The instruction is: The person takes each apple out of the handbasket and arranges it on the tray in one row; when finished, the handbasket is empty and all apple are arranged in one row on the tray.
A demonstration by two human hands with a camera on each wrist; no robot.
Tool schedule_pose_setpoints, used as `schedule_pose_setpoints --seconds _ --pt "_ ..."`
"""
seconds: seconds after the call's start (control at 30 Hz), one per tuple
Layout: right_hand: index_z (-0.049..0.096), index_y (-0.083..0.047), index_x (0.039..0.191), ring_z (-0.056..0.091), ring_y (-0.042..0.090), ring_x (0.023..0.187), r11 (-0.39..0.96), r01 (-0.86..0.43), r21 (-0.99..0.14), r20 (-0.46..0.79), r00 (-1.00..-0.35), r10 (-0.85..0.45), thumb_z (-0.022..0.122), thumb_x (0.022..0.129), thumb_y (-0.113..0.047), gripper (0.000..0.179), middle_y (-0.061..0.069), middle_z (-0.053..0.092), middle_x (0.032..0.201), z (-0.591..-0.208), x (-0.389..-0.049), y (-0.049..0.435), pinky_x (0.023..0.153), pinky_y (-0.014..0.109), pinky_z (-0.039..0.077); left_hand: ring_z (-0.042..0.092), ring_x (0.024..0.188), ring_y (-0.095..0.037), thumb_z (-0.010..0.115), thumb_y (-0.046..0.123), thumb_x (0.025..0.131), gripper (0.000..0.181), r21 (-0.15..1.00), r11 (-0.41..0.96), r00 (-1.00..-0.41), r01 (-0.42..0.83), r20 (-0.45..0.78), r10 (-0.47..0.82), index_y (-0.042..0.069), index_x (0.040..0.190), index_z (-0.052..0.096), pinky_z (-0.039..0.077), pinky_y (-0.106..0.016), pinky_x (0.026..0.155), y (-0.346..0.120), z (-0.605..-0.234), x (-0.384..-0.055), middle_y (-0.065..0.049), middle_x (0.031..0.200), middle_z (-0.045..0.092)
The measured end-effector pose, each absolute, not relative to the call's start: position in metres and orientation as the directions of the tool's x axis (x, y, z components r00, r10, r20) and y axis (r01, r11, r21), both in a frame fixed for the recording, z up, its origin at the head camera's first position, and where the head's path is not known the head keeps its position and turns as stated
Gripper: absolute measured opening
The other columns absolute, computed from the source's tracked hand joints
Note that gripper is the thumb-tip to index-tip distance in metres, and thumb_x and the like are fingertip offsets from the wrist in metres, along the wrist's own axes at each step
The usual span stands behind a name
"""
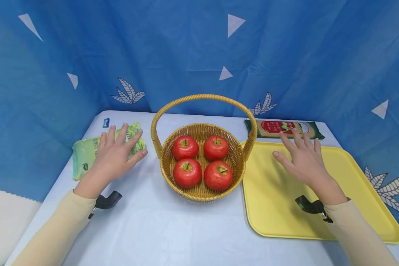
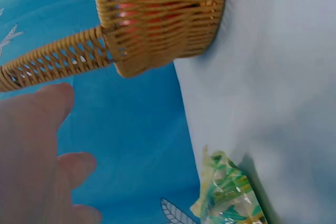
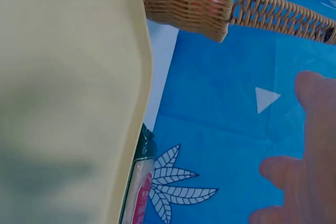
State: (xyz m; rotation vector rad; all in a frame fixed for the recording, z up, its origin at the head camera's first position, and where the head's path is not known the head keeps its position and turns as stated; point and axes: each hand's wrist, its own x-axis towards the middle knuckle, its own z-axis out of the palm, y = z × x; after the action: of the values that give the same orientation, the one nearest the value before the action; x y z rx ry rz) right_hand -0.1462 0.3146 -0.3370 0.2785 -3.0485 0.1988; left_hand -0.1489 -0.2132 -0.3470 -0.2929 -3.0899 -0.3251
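A wicker basket (image 1: 202,195) with a tall arched handle stands mid-table, holding several red apples (image 1: 187,173). My left hand (image 1: 116,157) hovers with fingers spread over a green plastic packet (image 1: 85,157), partly hiding it. On the other side my right hand (image 1: 304,160), fingers also spread, hangs above a yellow tray (image 1: 269,207). Both hands hold nothing. Behind the tray lies a long packet with a red label and dark green ends (image 1: 269,128). In the left wrist view, the thumb appears near the basket handle (image 2: 58,59) but is apart from it.
A tiny blue wrapped piece (image 1: 106,122) lies at the table's back left corner. Blue patterned cloth (image 1: 186,55) hangs behind the white table (image 1: 173,232) and at its sides. The basket's handle arches high between my hands. A black mount sits on each wrist.
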Motion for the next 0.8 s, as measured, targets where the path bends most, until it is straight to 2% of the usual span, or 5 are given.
schedule_pose_setpoints --seconds 0.23,0.47,0.8 --pt "0.033 -0.013 0.16 0.015 0.064 0.147 0.96 -0.257 -0.108 0.132 -0.961 -0.242 0.043 0.102 -0.063 0.078 0.034 0.019 0.164 -0.333 -0.133 0.302 0.116 0.081 0.001 0.0 0.151 -0.062 0.051 0.059 0.1 0.074 0.217 0.952 -0.977 0.214 0.039 0.21 0.021 0.161 0.033 0.0 -0.077 0.119 -0.206 -0.342 -0.141 -0.029 0.169 0.009" --pt "0.039 -0.015 0.158 0.02 0.057 0.15 0.928 -0.357 -0.106 0.155 -0.928 -0.34 0.051 0.1 -0.059 0.074 0.029 0.025 0.165 -0.326 -0.114 0.28 0.118 0.078 0.007 0.0 0.152 -0.06 0.052 0.057 0.1 0.074 0.25 0.936 -0.968 0.249 0.052 0.244 0.019 0.161 0.033 0.0 -0.075 0.121 -0.199 -0.344 -0.138 -0.028 0.169 0.01" --pt "0.052 -0.015 0.15 0.038 0.054 0.142 0.875 -0.476 -0.088 0.166 -0.873 -0.459 0.062 0.097 -0.049 0.064 0.024 0.042 0.158 -0.323 -0.095 0.251 0.111 0.074 0.032 -0.001 0.154 -0.057 0.054 0.054 0.1 0.074 0.281 0.924 -0.965 0.26 0.046 0.258 0.015 0.16 0.035 0.002 -0.074 0.122 -0.19 -0.35 -0.14 -0.028 0.169 0.01"
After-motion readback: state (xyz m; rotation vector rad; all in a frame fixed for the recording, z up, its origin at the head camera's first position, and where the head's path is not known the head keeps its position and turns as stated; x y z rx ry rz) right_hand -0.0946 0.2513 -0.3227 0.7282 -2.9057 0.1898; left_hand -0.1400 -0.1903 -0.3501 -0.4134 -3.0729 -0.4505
